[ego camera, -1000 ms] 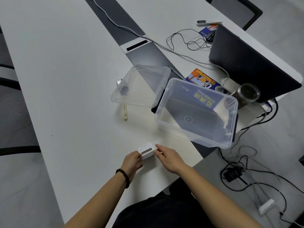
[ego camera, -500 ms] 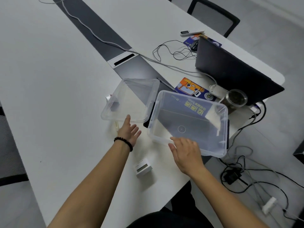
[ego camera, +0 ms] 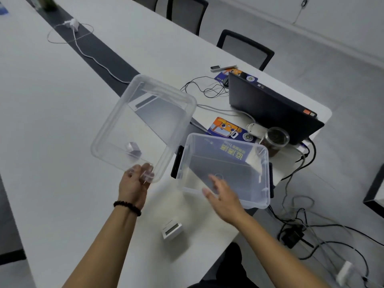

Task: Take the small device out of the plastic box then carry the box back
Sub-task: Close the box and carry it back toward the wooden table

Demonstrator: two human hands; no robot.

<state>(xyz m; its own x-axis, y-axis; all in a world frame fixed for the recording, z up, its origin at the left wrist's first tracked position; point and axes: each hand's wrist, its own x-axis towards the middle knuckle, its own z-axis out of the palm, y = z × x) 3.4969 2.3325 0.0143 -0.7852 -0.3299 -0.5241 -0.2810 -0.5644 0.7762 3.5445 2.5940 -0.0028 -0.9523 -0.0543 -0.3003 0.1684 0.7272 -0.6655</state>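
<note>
Left hand [ego camera: 135, 181] is pinching the clear lid [ego camera: 143, 125] by its near corner, right hand [ego camera: 223, 194] is spread open at the plastic box [ego camera: 224, 169] front wall. I'd line the lid up square, then snap it shut. Box looks empty; small device [ego camera: 172, 229] sits at 6 o'clock of it.
</note>
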